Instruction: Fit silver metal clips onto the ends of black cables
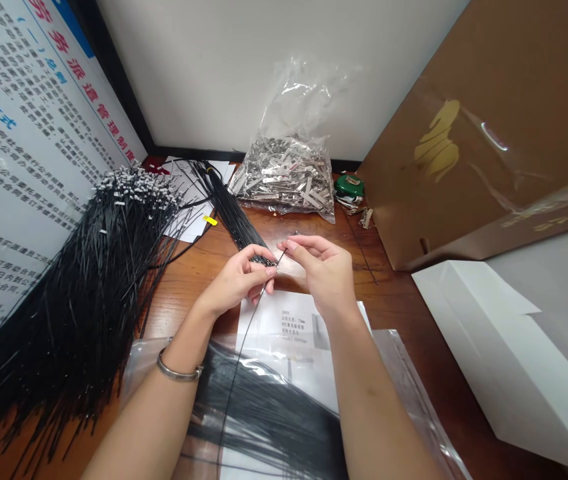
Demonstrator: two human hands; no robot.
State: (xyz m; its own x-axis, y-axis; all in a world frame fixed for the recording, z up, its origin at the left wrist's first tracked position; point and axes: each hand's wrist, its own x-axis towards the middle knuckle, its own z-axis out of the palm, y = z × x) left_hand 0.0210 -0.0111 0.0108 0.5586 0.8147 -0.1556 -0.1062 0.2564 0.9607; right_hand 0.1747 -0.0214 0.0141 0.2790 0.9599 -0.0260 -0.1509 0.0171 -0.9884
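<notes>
A thin black wire runs up from the lower edge of the view into both hands. My left hand pinches it near its upper end, while my right hand grips the tip just to the right. Behind the fingers lies a banded bundle of black wires, its near end close to my left fingertips. Under my forearms a clear plastic bag with many black wires rests partly over a printed sheet. Any small part between the fingertips is too small to make out.
At left stands a large pile of black wires with white tips. A clear bag of metal pieces leans at the back wall, beside a green tape measure. A brown box and a white box border the right side.
</notes>
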